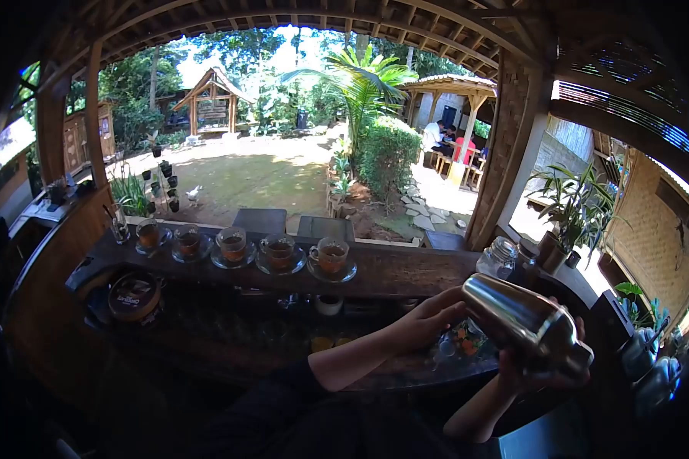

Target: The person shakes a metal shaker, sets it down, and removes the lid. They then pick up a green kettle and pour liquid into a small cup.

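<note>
A shiny metal cocktail shaker (509,306) is held tilted in front of me at the right, its wide base up to the left and its capped end down to the right. My right hand (540,367) is wrapped round it near the cap, from below. At the base end, my left hand (435,315) grips the shaker, its fingertips partly hidden behind the metal. Beyond the hands, a lidded glass jar (499,256) stands on the wooden counter (406,268).
Several glass cups of brown drink (279,251) on glass saucers line the counter at the left. A round brown container (134,297) sits on the lower shelf. A potted plant (563,222) stands at the right. People (436,138) sit under a shelter outside.
</note>
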A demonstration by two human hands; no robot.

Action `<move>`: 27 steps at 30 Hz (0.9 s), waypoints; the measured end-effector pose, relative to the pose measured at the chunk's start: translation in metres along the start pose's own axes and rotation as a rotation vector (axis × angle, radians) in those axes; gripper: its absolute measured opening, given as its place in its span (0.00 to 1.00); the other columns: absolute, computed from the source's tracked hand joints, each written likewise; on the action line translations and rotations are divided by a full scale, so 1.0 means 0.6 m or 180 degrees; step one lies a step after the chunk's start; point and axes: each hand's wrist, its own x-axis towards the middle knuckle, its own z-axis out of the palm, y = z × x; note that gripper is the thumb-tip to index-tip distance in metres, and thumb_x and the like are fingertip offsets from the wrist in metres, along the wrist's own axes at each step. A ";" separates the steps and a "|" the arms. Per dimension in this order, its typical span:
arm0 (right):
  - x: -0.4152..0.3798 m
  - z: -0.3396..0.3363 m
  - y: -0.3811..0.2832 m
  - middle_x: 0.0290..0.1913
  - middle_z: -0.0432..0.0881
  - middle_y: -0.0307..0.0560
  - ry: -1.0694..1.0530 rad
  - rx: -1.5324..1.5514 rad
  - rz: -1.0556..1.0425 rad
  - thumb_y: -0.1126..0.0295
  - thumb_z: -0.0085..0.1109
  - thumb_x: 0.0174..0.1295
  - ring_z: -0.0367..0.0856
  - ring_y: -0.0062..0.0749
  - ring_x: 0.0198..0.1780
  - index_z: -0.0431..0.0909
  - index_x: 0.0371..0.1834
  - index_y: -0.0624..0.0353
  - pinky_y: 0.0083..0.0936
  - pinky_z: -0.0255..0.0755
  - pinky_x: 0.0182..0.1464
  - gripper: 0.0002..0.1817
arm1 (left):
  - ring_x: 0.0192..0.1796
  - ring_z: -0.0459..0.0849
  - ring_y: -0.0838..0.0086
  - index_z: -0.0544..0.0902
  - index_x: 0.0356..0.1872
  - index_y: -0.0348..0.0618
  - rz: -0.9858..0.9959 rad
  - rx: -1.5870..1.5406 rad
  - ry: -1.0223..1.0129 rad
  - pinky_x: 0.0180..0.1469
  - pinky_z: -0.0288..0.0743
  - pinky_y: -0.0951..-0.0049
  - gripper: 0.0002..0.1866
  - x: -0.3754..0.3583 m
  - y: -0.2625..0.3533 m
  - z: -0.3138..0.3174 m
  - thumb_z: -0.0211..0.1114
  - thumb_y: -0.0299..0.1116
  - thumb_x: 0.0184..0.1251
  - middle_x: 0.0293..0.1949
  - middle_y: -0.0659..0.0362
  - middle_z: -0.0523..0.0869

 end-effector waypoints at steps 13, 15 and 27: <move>-0.013 0.034 -0.105 0.65 0.58 0.61 -0.0172 -0.0888 -0.0849 0.46 0.69 0.48 0.62 0.55 0.65 0.39 0.71 0.48 0.54 0.61 0.65 0.55 | 0.70 0.58 0.64 0.47 0.73 0.52 -0.0039 -0.0838 -0.0883 0.61 0.62 0.63 0.38 -0.087 0.067 -0.086 0.57 0.43 0.66 0.72 0.56 0.53; -0.041 -0.019 -0.146 0.68 0.53 0.61 0.0723 -0.0751 0.0750 0.38 0.60 0.52 0.63 0.57 0.65 0.44 0.71 0.49 0.59 0.68 0.58 0.50 | 0.71 0.57 0.62 0.46 0.73 0.52 0.0164 -0.0801 -0.1106 0.62 0.62 0.62 0.40 -0.103 0.081 -0.092 0.58 0.43 0.66 0.73 0.55 0.51; 0.001 -0.027 -0.162 0.66 0.54 0.61 -0.0565 -0.1535 -0.1357 0.27 0.50 0.48 0.66 0.65 0.61 0.41 0.71 0.54 0.57 0.72 0.56 0.57 | 0.71 0.57 0.63 0.49 0.73 0.55 -0.0211 -0.1235 -0.0577 0.64 0.58 0.60 0.38 -0.112 0.057 -0.114 0.56 0.51 0.66 0.73 0.58 0.50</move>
